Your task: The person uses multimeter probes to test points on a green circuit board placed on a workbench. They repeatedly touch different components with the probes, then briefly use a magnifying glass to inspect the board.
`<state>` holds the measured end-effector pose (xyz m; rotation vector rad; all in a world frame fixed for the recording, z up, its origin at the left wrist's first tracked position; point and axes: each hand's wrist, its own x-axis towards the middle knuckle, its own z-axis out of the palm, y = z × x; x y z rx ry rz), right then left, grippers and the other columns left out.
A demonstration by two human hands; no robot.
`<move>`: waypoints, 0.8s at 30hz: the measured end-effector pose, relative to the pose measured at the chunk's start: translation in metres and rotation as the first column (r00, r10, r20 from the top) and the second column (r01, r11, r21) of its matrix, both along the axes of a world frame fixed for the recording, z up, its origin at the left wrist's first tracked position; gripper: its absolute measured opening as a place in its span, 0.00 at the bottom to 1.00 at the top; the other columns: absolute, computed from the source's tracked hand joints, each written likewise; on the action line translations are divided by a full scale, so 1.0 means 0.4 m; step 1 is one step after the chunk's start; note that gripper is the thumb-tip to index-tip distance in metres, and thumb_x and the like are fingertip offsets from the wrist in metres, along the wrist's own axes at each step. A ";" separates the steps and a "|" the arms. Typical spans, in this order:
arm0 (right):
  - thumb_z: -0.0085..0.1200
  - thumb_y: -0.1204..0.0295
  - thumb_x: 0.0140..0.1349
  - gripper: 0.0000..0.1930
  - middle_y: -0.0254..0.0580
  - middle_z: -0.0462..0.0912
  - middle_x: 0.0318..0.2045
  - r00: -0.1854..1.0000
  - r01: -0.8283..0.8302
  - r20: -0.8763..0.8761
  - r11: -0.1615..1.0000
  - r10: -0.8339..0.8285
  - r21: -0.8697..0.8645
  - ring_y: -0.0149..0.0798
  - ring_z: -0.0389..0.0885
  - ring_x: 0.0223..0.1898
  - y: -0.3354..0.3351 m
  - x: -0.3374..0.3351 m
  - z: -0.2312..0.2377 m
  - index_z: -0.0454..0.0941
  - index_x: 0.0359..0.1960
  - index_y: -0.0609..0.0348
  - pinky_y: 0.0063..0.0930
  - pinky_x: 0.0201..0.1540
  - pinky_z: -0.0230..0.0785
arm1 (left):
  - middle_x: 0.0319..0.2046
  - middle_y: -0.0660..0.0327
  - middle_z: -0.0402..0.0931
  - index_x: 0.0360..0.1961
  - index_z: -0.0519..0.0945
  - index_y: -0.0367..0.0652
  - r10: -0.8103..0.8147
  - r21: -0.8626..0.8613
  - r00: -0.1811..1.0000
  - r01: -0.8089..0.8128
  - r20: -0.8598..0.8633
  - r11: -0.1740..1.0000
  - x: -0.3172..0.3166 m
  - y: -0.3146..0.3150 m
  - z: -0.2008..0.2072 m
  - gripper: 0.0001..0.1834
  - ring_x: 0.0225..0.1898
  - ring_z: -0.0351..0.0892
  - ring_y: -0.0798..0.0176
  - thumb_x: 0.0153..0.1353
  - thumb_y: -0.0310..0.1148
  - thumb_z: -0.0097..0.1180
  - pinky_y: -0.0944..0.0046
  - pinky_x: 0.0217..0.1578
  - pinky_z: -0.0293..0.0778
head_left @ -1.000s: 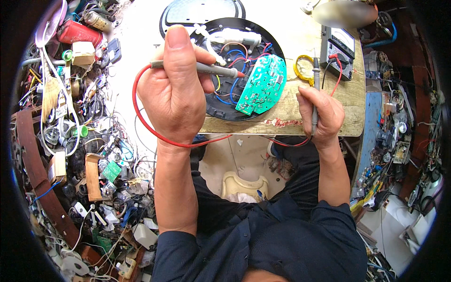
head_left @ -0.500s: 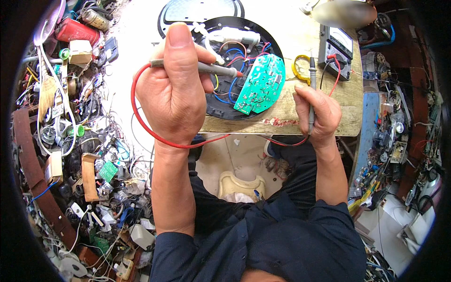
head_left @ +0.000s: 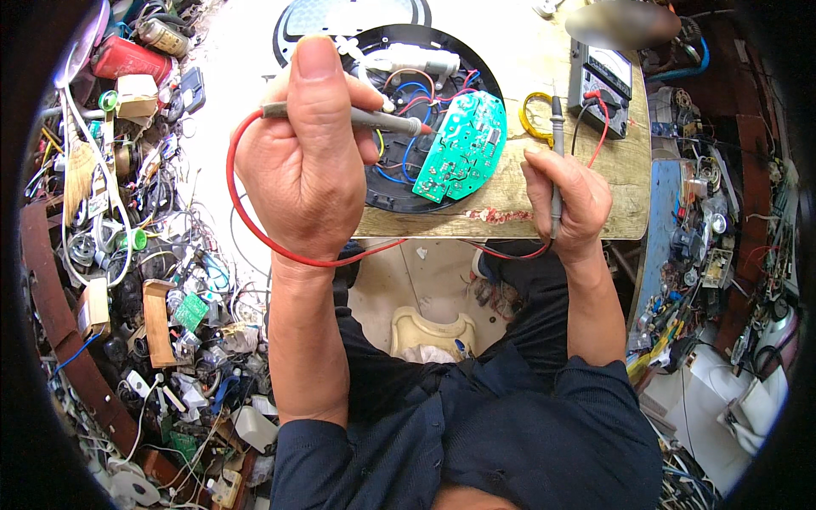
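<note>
Between the thumb and fingers of my left hand (head_left: 310,170), a grey test probe (head_left: 387,121) with a red lead points right. Its red-collared tip is at the left edge of a green circuit board (head_left: 463,149); I cannot tell whether it touches. The board lies tilted on an open round black housing (head_left: 395,197) with red, blue and yellow wires and a white cylindrical part (head_left: 416,59). My right hand (head_left: 571,197) pinches a second grey test probe (head_left: 558,136), tip pointing away from me, right of the board and apart from it.
An analog multimeter (head_left: 600,89) with red and black leads plugged in lies at the table's right. Beside it is a yellow tape roll (head_left: 537,117). A round cover (head_left: 348,21) lies at the back. Heaped electronic scrap (head_left: 195,310) fills the left side; a cream stool (head_left: 433,330) stands below.
The whole view has shifted slightly, so everything appears a little further left. Both hands keep their probes in nearly the same places over the table.
</note>
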<state>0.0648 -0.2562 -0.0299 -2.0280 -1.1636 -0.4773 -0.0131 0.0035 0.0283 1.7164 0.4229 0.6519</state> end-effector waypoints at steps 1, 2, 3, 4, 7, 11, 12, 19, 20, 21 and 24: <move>0.70 0.86 0.61 0.15 0.46 0.88 0.30 1.000 0.002 0.001 1.000 -0.002 -0.004 0.42 0.88 0.26 -0.001 0.000 0.001 0.85 0.49 0.62 0.30 0.30 0.76 | 0.15 0.63 0.76 0.29 0.86 0.38 -0.033 0.009 0.999 0.033 0.030 0.999 0.002 -0.002 0.003 0.40 0.16 0.72 0.75 0.82 0.63 0.43 0.74 0.19 0.59; 0.70 0.86 0.61 0.15 0.46 0.88 0.30 1.000 0.002 -0.004 1.000 -0.002 0.002 0.41 0.88 0.26 -0.001 0.000 0.002 0.85 0.49 0.62 0.30 0.30 0.76 | 0.15 0.63 0.76 0.29 0.86 0.38 -0.038 0.014 0.999 0.037 0.039 0.999 0.003 -0.002 0.002 0.40 0.16 0.73 0.75 0.82 0.64 0.43 0.74 0.19 0.59; 0.70 0.86 0.61 0.15 0.46 0.88 0.30 1.000 0.003 -0.010 1.000 -0.003 0.008 0.41 0.88 0.26 0.000 0.000 0.003 0.85 0.49 0.62 0.30 0.29 0.76 | 0.15 0.63 0.76 0.29 0.86 0.38 -0.043 0.019 0.998 0.042 0.048 0.999 0.003 0.000 0.001 0.40 0.16 0.73 0.75 0.82 0.64 0.43 0.74 0.19 0.59; 0.70 0.86 0.61 0.15 0.46 0.88 0.30 1.000 0.005 -0.010 1.000 -0.005 0.010 0.41 0.87 0.26 -0.002 0.002 0.007 0.85 0.49 0.62 0.30 0.29 0.76 | 0.15 0.63 0.77 0.29 0.86 0.38 -0.049 0.020 0.997 0.048 0.061 0.999 0.006 -0.001 -0.001 0.40 0.16 0.73 0.75 0.82 0.64 0.43 0.74 0.19 0.59; 0.70 0.87 0.61 0.15 0.45 0.88 0.29 1.000 0.007 -0.005 1.000 -0.007 -0.012 0.41 0.87 0.25 -0.005 -0.002 0.006 0.85 0.49 0.62 0.30 0.28 0.75 | 0.15 0.63 0.77 0.29 0.86 0.38 -0.042 0.010 0.999 0.041 0.030 0.999 0.005 -0.003 0.005 0.40 0.16 0.73 0.75 0.82 0.64 0.43 0.74 0.19 0.59; 0.70 0.87 0.61 0.16 0.45 0.87 0.29 1.000 -0.004 -0.005 1.000 0.004 -0.011 0.41 0.86 0.25 -0.008 0.002 0.001 0.85 0.49 0.62 0.30 0.28 0.75 | 0.15 0.64 0.77 0.29 0.86 0.38 -0.036 0.020 0.999 0.035 0.033 0.999 0.005 -0.003 0.000 0.40 0.17 0.73 0.75 0.82 0.64 0.43 0.74 0.19 0.59; 0.70 0.87 0.61 0.16 0.45 0.87 0.29 1.000 -0.004 -0.003 1.000 0.004 -0.010 0.41 0.86 0.25 -0.010 0.003 0.002 0.85 0.49 0.62 0.30 0.28 0.75 | 0.15 0.64 0.77 0.29 0.86 0.38 -0.041 0.014 0.998 0.041 0.037 0.999 0.007 -0.005 0.000 0.40 0.17 0.74 0.75 0.82 0.64 0.43 0.74 0.19 0.59; 0.70 0.87 0.61 0.16 0.45 0.87 0.29 1.000 -0.007 -0.009 1.000 0.007 0.001 0.41 0.86 0.25 -0.002 0.000 0.002 0.85 0.49 0.62 0.30 0.28 0.75 | 0.15 0.63 0.77 0.30 0.87 0.38 -0.042 0.016 0.998 0.042 0.044 0.999 0.006 -0.003 0.000 0.40 0.17 0.73 0.75 0.82 0.64 0.43 0.74 0.19 0.59; 0.70 0.87 0.61 0.16 0.45 0.87 0.28 1.000 -0.008 -0.007 1.000 0.008 0.004 0.41 0.87 0.25 -0.001 0.000 0.002 0.85 0.49 0.62 0.30 0.28 0.75 | 0.15 0.63 0.77 0.30 0.87 0.38 -0.042 0.018 0.998 0.042 0.045 0.999 0.005 -0.004 0.001 0.40 0.17 0.73 0.75 0.82 0.64 0.43 0.74 0.19 0.59; 0.70 0.87 0.61 0.16 0.45 0.87 0.29 1.000 -0.011 -0.014 1.000 0.011 0.003 0.41 0.87 0.25 0.000 0.000 0.002 0.85 0.49 0.62 0.30 0.28 0.75 | 0.15 0.63 0.77 0.30 0.87 0.38 -0.041 0.017 0.998 0.040 0.042 0.999 0.004 -0.003 0.002 0.40 0.17 0.73 0.75 0.82 0.64 0.43 0.74 0.19 0.59; 0.70 0.87 0.61 0.16 0.45 0.87 0.29 1.000 -0.012 -0.017 1.000 0.012 0.000 0.41 0.87 0.25 -0.001 -0.001 0.003 0.85 0.49 0.62 0.30 0.28 0.75 | 0.15 0.63 0.77 0.30 0.87 0.38 -0.037 0.012 0.999 0.037 0.036 0.999 0.004 -0.006 0.001 0.40 0.17 0.73 0.74 0.81 0.65 0.43 0.74 0.19 0.59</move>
